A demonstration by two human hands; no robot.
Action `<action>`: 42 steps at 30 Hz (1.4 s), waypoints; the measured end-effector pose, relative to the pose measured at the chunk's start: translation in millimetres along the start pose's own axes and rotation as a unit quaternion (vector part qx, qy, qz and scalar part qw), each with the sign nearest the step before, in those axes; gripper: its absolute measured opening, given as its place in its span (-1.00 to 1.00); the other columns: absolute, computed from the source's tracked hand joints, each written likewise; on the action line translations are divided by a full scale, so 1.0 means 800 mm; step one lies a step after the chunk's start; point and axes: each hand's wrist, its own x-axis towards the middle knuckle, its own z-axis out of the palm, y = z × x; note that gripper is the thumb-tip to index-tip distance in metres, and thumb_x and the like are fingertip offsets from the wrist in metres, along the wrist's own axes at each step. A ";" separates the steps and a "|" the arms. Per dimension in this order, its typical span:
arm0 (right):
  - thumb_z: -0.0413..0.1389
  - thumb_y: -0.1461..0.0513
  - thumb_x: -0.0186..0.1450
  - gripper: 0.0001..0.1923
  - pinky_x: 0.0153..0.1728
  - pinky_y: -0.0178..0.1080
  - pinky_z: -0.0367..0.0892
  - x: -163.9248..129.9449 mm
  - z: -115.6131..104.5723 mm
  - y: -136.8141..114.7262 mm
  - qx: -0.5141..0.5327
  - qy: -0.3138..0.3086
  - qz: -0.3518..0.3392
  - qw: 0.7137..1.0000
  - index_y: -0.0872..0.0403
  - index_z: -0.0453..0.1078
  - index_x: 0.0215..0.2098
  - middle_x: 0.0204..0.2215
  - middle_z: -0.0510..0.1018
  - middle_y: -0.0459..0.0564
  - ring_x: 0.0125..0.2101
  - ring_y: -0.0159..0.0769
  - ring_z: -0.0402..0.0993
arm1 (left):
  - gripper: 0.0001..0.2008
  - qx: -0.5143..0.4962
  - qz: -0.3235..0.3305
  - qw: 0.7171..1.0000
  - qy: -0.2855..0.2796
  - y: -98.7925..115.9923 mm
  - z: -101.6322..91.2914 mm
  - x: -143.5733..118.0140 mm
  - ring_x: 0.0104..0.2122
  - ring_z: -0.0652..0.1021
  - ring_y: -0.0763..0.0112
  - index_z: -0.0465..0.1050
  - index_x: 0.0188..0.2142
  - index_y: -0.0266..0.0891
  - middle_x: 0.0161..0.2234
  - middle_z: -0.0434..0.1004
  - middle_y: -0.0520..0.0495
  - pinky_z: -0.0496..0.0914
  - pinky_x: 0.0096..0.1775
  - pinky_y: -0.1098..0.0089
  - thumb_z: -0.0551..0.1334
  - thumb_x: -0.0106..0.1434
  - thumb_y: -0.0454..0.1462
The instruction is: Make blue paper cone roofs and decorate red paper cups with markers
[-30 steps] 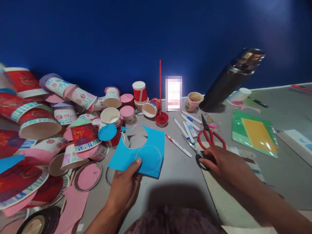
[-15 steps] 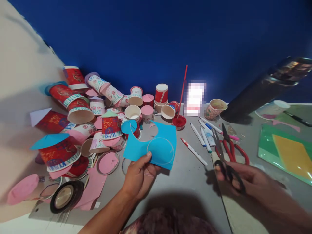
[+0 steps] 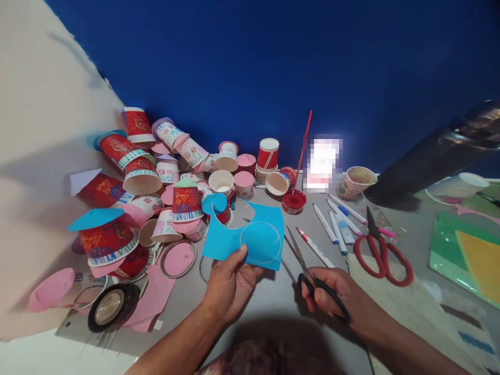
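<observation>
Holding blue paper [image 3: 234,238] in my left hand [image 3: 230,284], thumb on top near the lower edge, fingers beneath, a narrow pinch. Head view: sheet is mid-table, in front of me. Right hand [image 3: 330,291] gripping black-handled scissors [image 3: 301,262], fingers curled about the loops, blades slightly parted, points just beside the sheet's right edge; contact cannot be told.

State of work: one large round bite is out of the sheet's far edge. A pale drawn circle [image 3: 261,242] beside it is whole, its outline uncut. A blue round [image 3: 214,203] sits among the cups just past the sheet; it may be the cut piece, my guess only. Several cups at left already wear paper tops, among them a red cup with a blue cone [image 3: 96,220].

Containers: red pot [image 3: 294,203] holds a red substance, with a red stick [image 3: 304,148] standing tilted in it. Patterned cup [image 3: 356,183], mouth up, stained inside. White cup [image 3: 221,182], mouth up, pale inside. Cup beside it has a pink disc [image 3: 244,178] across its top. Clear sleeve [image 3: 445,256], far right, carries green and yellow sheets.
</observation>
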 end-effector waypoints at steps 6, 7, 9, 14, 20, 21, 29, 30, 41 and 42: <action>0.27 -0.36 -0.07 -0.30 -0.48 -0.32 0.13 0.004 0.008 -0.007 0.025 0.004 0.018 1.000 0.06 0.30 -0.53 -0.59 0.41 -0.09 -0.54 -0.39 0.21 | -0.49 -0.001 -0.004 1.000 -0.009 -0.007 -0.001 -0.002 -0.31 0.70 0.25 0.45 0.17 -0.16 -0.25 0.74 -0.10 0.61 -0.25 0.30 0.32 0.24 -0.45; 0.27 -0.37 -0.08 -0.30 -0.48 -0.32 0.14 0.005 0.009 -0.007 0.025 0.006 0.018 1.000 0.06 0.30 -0.54 -0.59 0.42 -0.09 -0.54 -0.39 0.23 | -0.50 -0.004 -0.007 1.000 -0.010 -0.007 -0.001 -0.002 -0.29 0.71 0.23 0.45 0.17 -0.16 -0.24 0.74 -0.11 0.62 -0.23 0.27 0.31 0.25 -0.44; 0.25 -0.39 -0.07 -0.29 -0.47 -0.31 0.16 0.005 0.009 -0.005 0.025 0.008 0.019 0.999 0.06 0.32 -0.53 -0.59 0.44 -0.07 -0.54 -0.37 0.26 | -0.51 -0.011 -0.011 1.000 -0.013 -0.008 0.000 -0.003 -0.26 0.71 0.21 0.45 0.17 -0.16 -0.22 0.74 -0.12 0.63 -0.20 0.24 0.31 0.25 -0.44; 0.18 -0.44 -0.02 -0.22 -0.48 -0.32 0.09 0.006 0.008 0.009 0.037 0.004 0.003 0.999 0.10 0.38 -0.47 -0.58 0.46 -0.06 -0.53 -0.39 0.23 | -0.52 -0.016 -0.018 0.999 -0.030 -0.009 -0.001 -0.004 -0.25 0.72 0.20 0.44 0.18 -0.18 -0.21 0.74 -0.15 0.63 -0.23 0.26 0.30 0.27 -0.43; 0.14 -0.47 -0.04 -0.18 -0.51 -0.32 0.01 0.005 0.009 0.016 0.035 0.008 -0.002 0.999 0.11 0.38 -0.50 -0.60 0.43 -0.08 -0.56 -0.43 0.15 | -0.55 -0.015 -0.027 0.999 -0.041 -0.010 -0.002 -0.005 -0.26 0.72 0.20 0.45 0.17 -0.23 -0.21 0.73 -0.18 0.63 -0.24 0.27 0.28 0.29 -0.43; 0.14 -0.48 -0.04 -0.18 -0.51 -0.32 0.01 0.005 0.009 0.016 0.035 0.008 -0.002 0.999 0.11 0.38 -0.50 -0.60 0.44 -0.08 -0.57 -0.43 0.15 | -0.55 -0.014 -0.028 0.999 -0.043 -0.010 -0.002 -0.005 -0.26 0.72 0.20 0.45 0.16 -0.23 -0.22 0.74 -0.18 0.63 -0.24 0.27 0.28 0.29 -0.43; 0.17 -0.46 -0.05 -0.19 -0.48 -0.31 0.08 0.003 0.007 0.017 0.045 0.006 -0.002 0.999 0.11 0.39 -0.50 -0.61 0.46 -0.06 -0.55 -0.39 0.25 | -0.59 -0.006 -0.038 0.998 -0.056 -0.009 -0.004 -0.005 -0.29 0.72 0.21 0.48 0.13 -0.25 -0.24 0.74 -0.16 0.63 -0.26 0.29 0.29 0.29 -0.41; 0.18 -0.46 -0.05 -0.20 -0.48 -0.31 0.08 0.003 0.007 0.018 0.047 0.008 -0.001 0.999 0.11 0.40 -0.50 -0.61 0.46 -0.06 -0.55 -0.39 0.25 | -0.58 -0.004 -0.037 0.998 -0.056 -0.009 -0.004 -0.005 -0.30 0.72 0.20 0.48 0.14 -0.25 -0.24 0.74 -0.16 0.63 -0.26 0.28 0.29 0.28 -0.40; 0.23 -0.45 -0.13 -0.19 -0.50 -0.32 0.09 0.003 0.004 0.023 0.059 0.017 0.011 0.998 0.12 0.43 -0.51 -0.64 0.46 -0.06 -0.58 -0.39 0.27 | -0.55 0.007 -0.034 0.999 -0.042 -0.006 -0.005 -0.004 -0.31 0.71 0.18 0.46 0.16 -0.24 -0.23 0.74 -0.17 0.64 -0.29 0.23 0.29 0.28 -0.39; 0.23 -0.45 -0.14 -0.19 -0.50 -0.32 0.09 0.003 0.004 0.023 0.061 0.017 0.014 0.998 0.12 0.43 -0.51 -0.64 0.46 -0.06 -0.58 -0.39 0.27 | -0.54 0.012 -0.033 0.998 -0.044 -0.005 -0.005 -0.004 -0.32 0.71 0.19 0.45 0.17 -0.24 -0.24 0.74 -0.16 0.64 -0.31 0.24 0.29 0.27 -0.38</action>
